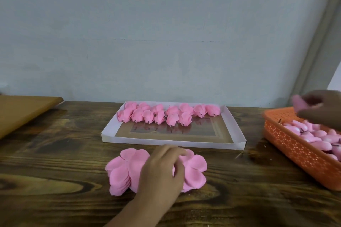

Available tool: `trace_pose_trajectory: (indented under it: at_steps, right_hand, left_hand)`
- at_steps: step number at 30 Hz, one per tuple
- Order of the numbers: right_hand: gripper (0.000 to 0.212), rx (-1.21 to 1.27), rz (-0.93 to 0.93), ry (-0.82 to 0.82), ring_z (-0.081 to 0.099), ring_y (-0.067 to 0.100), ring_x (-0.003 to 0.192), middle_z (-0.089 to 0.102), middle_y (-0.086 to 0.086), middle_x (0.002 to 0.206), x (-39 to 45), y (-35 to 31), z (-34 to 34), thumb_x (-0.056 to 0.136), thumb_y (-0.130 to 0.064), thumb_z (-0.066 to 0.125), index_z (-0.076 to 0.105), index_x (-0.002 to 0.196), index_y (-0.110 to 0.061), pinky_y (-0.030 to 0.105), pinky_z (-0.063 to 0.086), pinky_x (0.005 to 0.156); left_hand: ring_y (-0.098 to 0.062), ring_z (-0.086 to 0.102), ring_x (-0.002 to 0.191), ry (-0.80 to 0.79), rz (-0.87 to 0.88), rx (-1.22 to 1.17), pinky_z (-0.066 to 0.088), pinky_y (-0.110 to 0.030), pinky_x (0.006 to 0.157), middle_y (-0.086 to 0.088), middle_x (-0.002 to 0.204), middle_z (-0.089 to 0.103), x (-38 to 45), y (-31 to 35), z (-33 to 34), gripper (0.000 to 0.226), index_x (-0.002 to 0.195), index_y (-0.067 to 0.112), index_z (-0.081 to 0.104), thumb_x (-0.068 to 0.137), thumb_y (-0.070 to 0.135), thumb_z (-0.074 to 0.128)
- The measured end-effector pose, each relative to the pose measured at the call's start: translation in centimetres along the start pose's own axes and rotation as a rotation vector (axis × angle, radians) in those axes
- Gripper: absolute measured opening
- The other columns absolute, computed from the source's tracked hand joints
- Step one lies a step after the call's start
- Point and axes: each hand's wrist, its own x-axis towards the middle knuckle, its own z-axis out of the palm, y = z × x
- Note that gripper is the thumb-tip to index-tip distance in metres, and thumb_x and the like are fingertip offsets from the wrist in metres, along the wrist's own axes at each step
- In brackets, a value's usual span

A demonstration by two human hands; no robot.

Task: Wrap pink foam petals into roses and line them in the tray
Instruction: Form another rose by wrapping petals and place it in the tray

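Left hand (162, 167) low centre, fingers curled onto petals (129, 169), pinching apparently one. Right hand (317, 108) far right over basket (295, 149), pinching a bud (299, 106). Best peeled singly, before tray (110, 131).

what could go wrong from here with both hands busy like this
1. The left hand rests on the stack of petals, fingers curled at the middle; lifting could bring up several at once or fan the stack out.
2. The right hand holds a pink piece above the orange basket; the view is blurred, so a loose grip may drop it.
3. The roses sit close together at the far side of the tray; placing another may nudge them.
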Motion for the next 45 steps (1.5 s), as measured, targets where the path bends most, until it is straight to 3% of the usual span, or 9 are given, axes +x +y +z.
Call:
trace_pose_trajectory:
  at_steps: [2, 5, 9, 15, 18, 25, 30, 37, 45]
  right_hand:
    - [0.02, 0.338, -0.083, 0.001, 0.07, 0.014, 0.076, 0.071, -0.012, 0.081, -1.9, -3.9, 1.0, 0.074, -0.025, 0.079, 0.067, 0.085, -0.037, 0.036, 0.056, 0.068]
    - [0.028, 0.895, -0.181, -0.271, 0.075, 0.018, 0.082, 0.077, 0.002, 0.093, -5.0, -9.3, 4.0, 0.073, -0.018, 0.083, 0.074, 0.097, -0.03, 0.023, 0.06, 0.066]
    - [0.02, 1.149, -0.15, -0.477, 0.071, 0.022, 0.086, 0.075, 0.013, 0.096, -7.7, -13.4, 9.6, 0.081, -0.002, 0.075, 0.075, 0.095, -0.015, 0.026, 0.059, 0.079]
    - [0.021, 1.219, 0.021, -0.531, 0.072, 0.025, 0.091, 0.075, 0.014, 0.093, -8.9, -14.1, 15.7, 0.072, -0.015, 0.077, 0.076, 0.093, -0.015, 0.033, 0.058, 0.084]
    - [0.022, 1.26, 0.078, -0.58, 0.072, 0.031, 0.097, 0.075, 0.017, 0.099, -9.1, -13.5, 17.6, 0.071, -0.019, 0.076, 0.077, 0.093, -0.016, 0.039, 0.058, 0.089]
    - [0.018, 1.247, 0.002, -0.661, 0.072, 0.028, 0.101, 0.075, 0.012, 0.107, -9.7, -13.4, 18.8, 0.086, -0.013, 0.07, 0.075, 0.102, -0.018, 0.035, 0.058, 0.089]
    - [0.017, 1.24, 0.005, -0.639, 0.072, 0.027, 0.096, 0.075, 0.013, 0.103, -9.7, -13.6, 18.7, 0.09, -0.005, 0.067, 0.073, 0.104, -0.013, 0.033, 0.059, 0.086]
    - [0.021, 1.246, 0.007, -0.649, 0.072, 0.028, 0.098, 0.075, 0.014, 0.105, -9.7, -13.5, 18.9, 0.089, -0.005, 0.067, 0.072, 0.109, -0.011, 0.037, 0.057, 0.091]
    - [0.02, 1.239, -0.008, -0.658, 0.071, 0.03, 0.101, 0.075, 0.013, 0.105, -9.6, -13.4, 19.1, 0.089, -0.007, 0.068, 0.074, 0.105, -0.018, 0.034, 0.058, 0.089]
  left_hand:
    - [0.004, 0.049, 0.093, -0.111, -0.093, 0.132, 0.034, -0.002, 0.08, 0.024, 0.098, 0.06, 0.3, -0.9, -0.2, 0.021, 0.102, 0.032, 0.066, 0.094, 0.017, 0.055]
    - [-0.002, 0.051, 0.102, -0.223, -0.088, 0.269, 0.036, -0.014, 0.084, 0.02, 0.114, 0.062, 0.3, -2.0, -0.1, 0.027, 0.119, 0.033, 0.061, 0.1, 0.028, 0.043]
    - [-0.008, 0.058, 0.093, -0.348, -0.082, 0.378, 0.039, -0.025, 0.082, 0.013, 0.103, 0.068, 0.3, -2.4, 0.0, 0.035, 0.122, 0.038, 0.061, 0.1, 0.032, 0.035]
    - [-0.009, 0.055, 0.085, -0.411, -0.072, 0.411, 0.034, -0.024, 0.076, 0.01, 0.089, 0.066, 0.3, -2.5, 0.3, 0.033, 0.097, 0.028, 0.071, 0.097, 0.033, 0.038]
    - [-0.01, 0.048, 0.071, -0.379, -0.075, 0.344, 0.024, -0.025, 0.066, 0.011, 0.071, 0.052, 0.5, -2.3, 0.3, 0.021, 0.071, 0.028, 0.055, 0.09, 0.027, 0.045]
    - [-0.003, 0.056, 0.067, -0.315, -0.182, 0.268, 0.033, -0.019, 0.063, 0.011, 0.074, 0.07, 0.1, -2.1, 0.2, 0.023, 0.101, 0.033, 0.076, 0.09, 0.026, 0.057]
    - [-0.006, 0.063, 0.097, -0.267, -0.208, 0.237, 0.044, -0.018, 0.085, 0.012, 0.112, 0.072, 0.2, -2.1, 0.4, 0.03, 0.115, 0.031, 0.075, 0.089, 0.021, 0.063]
    - [-0.001, 0.058, 0.081, -0.275, -0.236, 0.22, 0.037, -0.012, 0.07, 0.017, 0.089, 0.068, 0.2, -2.3, 0.6, 0.024, 0.105, 0.031, 0.077, 0.091, 0.022, 0.059]
    - [0.002, 0.058, 0.078, -0.284, -0.251, 0.208, 0.035, -0.003, 0.066, 0.015, 0.097, 0.076, 0.1, -2.4, 0.7, 0.026, 0.116, 0.035, 0.074, 0.094, 0.031, 0.061]
